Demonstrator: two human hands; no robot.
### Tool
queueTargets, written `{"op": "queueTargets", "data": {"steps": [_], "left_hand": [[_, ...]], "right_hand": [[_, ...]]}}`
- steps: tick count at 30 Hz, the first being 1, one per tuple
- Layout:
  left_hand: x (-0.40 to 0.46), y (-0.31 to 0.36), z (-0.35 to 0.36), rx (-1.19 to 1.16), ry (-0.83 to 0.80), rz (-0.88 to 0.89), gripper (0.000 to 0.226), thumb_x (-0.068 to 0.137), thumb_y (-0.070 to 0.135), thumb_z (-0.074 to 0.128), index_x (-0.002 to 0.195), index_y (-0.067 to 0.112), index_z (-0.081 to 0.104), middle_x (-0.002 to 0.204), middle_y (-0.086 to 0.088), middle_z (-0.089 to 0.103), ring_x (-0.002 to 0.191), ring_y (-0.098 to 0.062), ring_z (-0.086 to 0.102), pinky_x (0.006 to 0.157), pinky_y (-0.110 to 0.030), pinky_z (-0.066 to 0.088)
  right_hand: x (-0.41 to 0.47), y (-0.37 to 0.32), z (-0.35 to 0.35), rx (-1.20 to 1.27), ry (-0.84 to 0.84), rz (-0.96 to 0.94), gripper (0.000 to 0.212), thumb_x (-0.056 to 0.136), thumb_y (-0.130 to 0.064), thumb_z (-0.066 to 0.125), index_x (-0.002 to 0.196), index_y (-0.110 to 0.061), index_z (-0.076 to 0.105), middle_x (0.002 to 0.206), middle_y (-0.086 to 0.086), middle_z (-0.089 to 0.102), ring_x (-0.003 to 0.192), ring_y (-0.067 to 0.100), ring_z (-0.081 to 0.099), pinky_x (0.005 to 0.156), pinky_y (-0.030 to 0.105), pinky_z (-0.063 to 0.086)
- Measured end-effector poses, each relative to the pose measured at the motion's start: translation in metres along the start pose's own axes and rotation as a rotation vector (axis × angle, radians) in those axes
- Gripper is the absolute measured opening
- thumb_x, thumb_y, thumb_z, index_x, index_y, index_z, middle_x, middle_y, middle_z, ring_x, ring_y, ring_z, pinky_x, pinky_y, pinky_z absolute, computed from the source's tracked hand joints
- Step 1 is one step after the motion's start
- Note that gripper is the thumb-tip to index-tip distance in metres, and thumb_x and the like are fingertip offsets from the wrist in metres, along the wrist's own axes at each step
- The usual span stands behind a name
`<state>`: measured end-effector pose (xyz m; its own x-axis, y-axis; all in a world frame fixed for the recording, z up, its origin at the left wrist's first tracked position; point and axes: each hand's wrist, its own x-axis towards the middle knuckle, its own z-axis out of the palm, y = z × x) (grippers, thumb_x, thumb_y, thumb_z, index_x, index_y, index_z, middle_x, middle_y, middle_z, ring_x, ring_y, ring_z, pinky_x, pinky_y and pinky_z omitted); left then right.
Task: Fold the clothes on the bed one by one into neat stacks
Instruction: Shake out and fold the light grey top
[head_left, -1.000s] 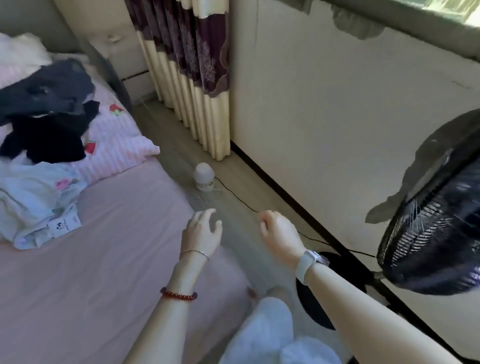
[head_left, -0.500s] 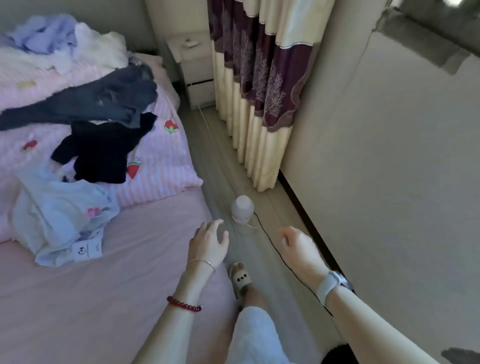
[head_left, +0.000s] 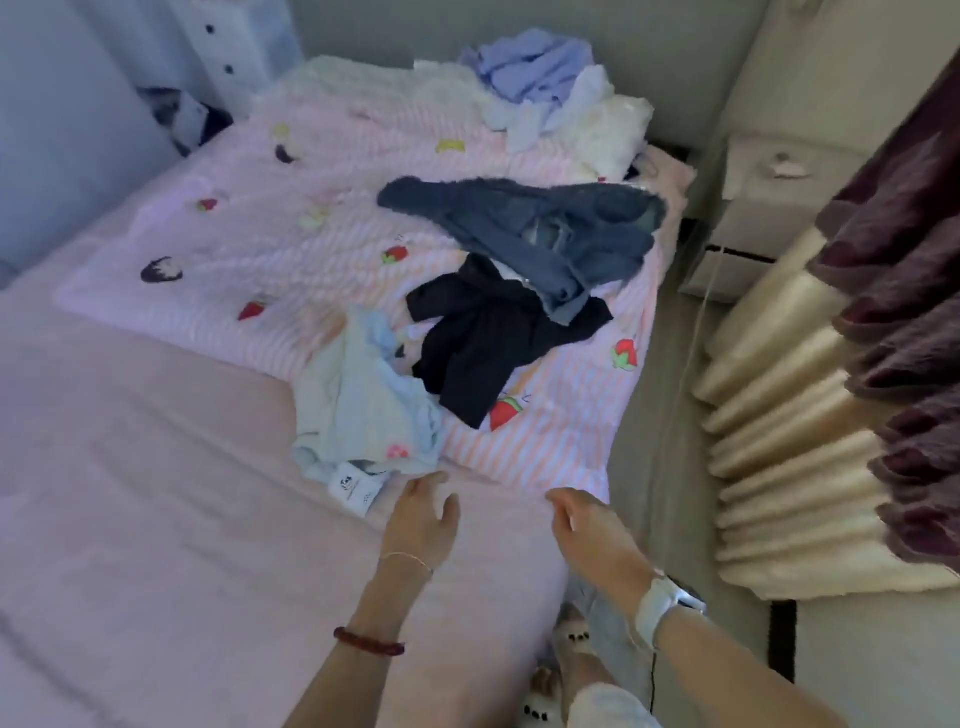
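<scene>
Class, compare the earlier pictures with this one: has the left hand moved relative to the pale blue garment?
Yes. The left hand has come closer to the pale blue garment, its fingertips now almost at the hem.

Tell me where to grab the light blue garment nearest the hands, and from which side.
Likely best at the near bottom hem of the light blue garment, beside its white tag, coming in from the bed's foot edge. That hem lies flat on the bare pink sheet, closest to the left hand and right hand; the far end is bunched against the black garment.
</scene>
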<state>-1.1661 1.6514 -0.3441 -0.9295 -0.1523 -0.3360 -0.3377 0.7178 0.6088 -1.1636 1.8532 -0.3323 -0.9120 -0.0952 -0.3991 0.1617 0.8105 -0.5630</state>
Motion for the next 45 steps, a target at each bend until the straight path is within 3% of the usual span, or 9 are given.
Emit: {"op": "queueTargets", "data": {"steps": [12, 17, 19, 27, 30, 33, 35, 40, 45], "left_hand": [[0.164, -0.05, 0.031, -0.519, 0.271, -0.562, 0.099, 0.078, 0.024, 0.074, 0.149, 0.024, 0.005, 0.154, -0.015, 0.007, 0.137, -0.021, 0.023, 0.108, -0.031, 0.023], [0.17, -0.053, 0.022, -0.703, 0.568, -0.597, 0.012, 0.087, 0.017, 0.056, 0.093, 0.01, 0.064, 0.088, -0.012, 0.065, 0.088, -0.029, 0.059, 0.074, -0.03, 0.044], [0.143, -0.062, 0.002, -0.873, 0.698, -0.582, 0.019, 0.09, 0.02, 0.056, 0.071, 0.019, 0.061, 0.066, 0.001, 0.059, 0.069, -0.017, 0.054, 0.063, -0.023, 0.043], [-0.044, -0.132, -0.013, -1.148, 1.306, -1.119, 0.028, 0.098, 0.021, 0.043, 0.113, 0.002, 0.058, 0.095, -0.009, 0.058, 0.095, -0.022, 0.052, 0.082, -0.032, 0.044], [-0.11, -0.164, 0.017, -1.044, 1.25, -1.435, 0.037, 0.098, 0.025, 0.043, 0.116, -0.005, 0.055, 0.11, -0.025, 0.057, 0.106, -0.038, 0.053, 0.089, -0.035, 0.042], [-0.152, -0.186, 0.047, -0.994, 1.043, -1.558, 0.022, 0.093, 0.018, 0.051, 0.09, -0.004, 0.057, 0.08, -0.019, 0.053, 0.081, -0.034, 0.048, 0.061, -0.025, 0.038], [-0.165, -0.205, 0.063, -0.974, 0.935, -1.599, 0.021, 0.089, 0.007, 0.054, 0.108, 0.0, 0.057, 0.101, -0.022, 0.059, 0.094, -0.037, 0.054, 0.079, -0.031, 0.044], [-0.136, -0.241, 0.08, -0.459, 0.67, -1.258, 0.075, 0.083, 0.033, 0.066, 0.145, 0.013, 0.029, 0.15, -0.013, 0.029, 0.136, -0.032, 0.028, 0.107, -0.043, 0.026], [-0.088, -0.279, 0.075, -0.404, 0.422, -1.103, 0.077, 0.083, 0.044, 0.063, 0.143, 0.013, 0.028, 0.136, -0.011, 0.047, 0.126, -0.031, 0.043, 0.1, -0.04, 0.037]], "right_hand": [[0.235, -0.094, 0.054, 0.188, -0.251, -0.466, 0.041, 0.098, -0.012, 0.04, 0.139, -0.011, 0.041, 0.138, 0.004, 0.045, 0.122, 0.019, 0.047, 0.099, 0.032, 0.042], [0.27, -0.124, 0.079, 0.22, -0.467, -0.54, 0.055, 0.099, -0.017, 0.041, 0.148, -0.012, 0.016, 0.155, 0.003, 0.02, 0.14, 0.016, 0.023, 0.114, 0.034, 0.025], [0.264, -0.135, 0.084, 0.257, -0.578, -0.56, 0.054, 0.1, -0.02, 0.039, 0.149, -0.019, 0.016, 0.153, -0.001, 0.024, 0.134, 0.015, 0.032, 0.109, 0.029, 0.031], [0.148, -0.116, 0.115, -0.056, -0.808, -0.937, 0.046, 0.094, -0.016, 0.049, 0.138, -0.025, 0.041, 0.128, -0.003, 0.053, 0.118, 0.017, 0.048, 0.095, 0.015, 0.03], [0.124, -0.107, 0.13, -0.106, -0.79, -0.945, 0.04, 0.094, -0.009, 0.048, 0.133, -0.017, 0.048, 0.121, -0.014, 0.048, 0.116, 0.015, 0.049, 0.092, 0.008, 0.028], [0.12, -0.111, 0.156, -0.223, -0.79, -0.935, 0.044, 0.093, -0.008, 0.046, 0.136, -0.018, 0.044, 0.123, -0.003, 0.052, 0.115, 0.015, 0.047, 0.09, 0.013, 0.03], [0.122, -0.116, 0.182, -0.344, -0.772, -0.948, 0.045, 0.093, -0.009, 0.045, 0.137, -0.016, 0.041, 0.127, 0.004, 0.051, 0.117, 0.019, 0.044, 0.092, 0.019, 0.033], [0.122, -0.11, 0.246, -0.79, -0.647, -1.113, 0.054, 0.094, -0.025, 0.042, 0.145, -0.021, 0.025, 0.143, 0.003, 0.036, 0.131, 0.02, 0.031, 0.104, 0.031, 0.026], [0.118, -0.096, 0.295, -1.057, -0.69, -1.21, 0.073, 0.094, -0.034, 0.047, 0.147, -0.039, -0.004, 0.157, 0.003, -0.009, 0.144, 0.027, -0.003, 0.111, 0.043, 0.019]]}}
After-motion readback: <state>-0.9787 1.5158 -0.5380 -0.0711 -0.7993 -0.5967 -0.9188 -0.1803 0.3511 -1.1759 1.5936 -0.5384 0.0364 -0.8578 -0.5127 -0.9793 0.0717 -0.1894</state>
